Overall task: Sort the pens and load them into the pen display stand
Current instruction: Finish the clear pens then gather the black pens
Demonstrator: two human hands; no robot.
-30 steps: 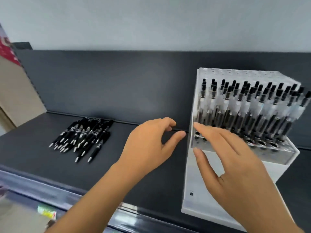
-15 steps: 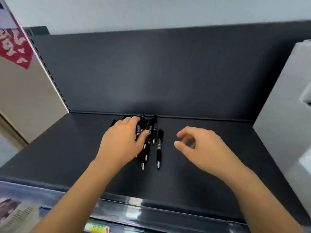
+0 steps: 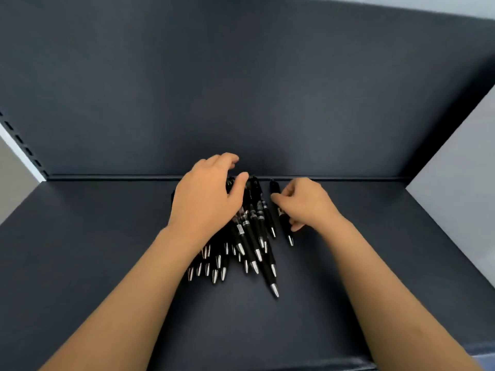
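A pile of black pens [image 3: 242, 245] with silver tips lies on the dark shelf, tips pointing toward me. My left hand [image 3: 207, 196] rests over the back of the pile, fingers curved around several pens. My right hand [image 3: 304, 203] pinches a single black pen [image 3: 284, 220] that lies apart at the pile's right side. The white side of the pen display stand [image 3: 455, 167] shows at the right edge; its pen slots are out of view.
The dark shelf floor [image 3: 107, 250] stretches left and toward me around the pile. A dark back panel [image 3: 241, 89] rises right behind the pens. A perforated upright [image 3: 24, 148] borders the shelf at the left.
The view has swung from the stand to the pile and closed in. My left hand has settled deeper over the pens; my right hand has come in and pinched the separate pen.
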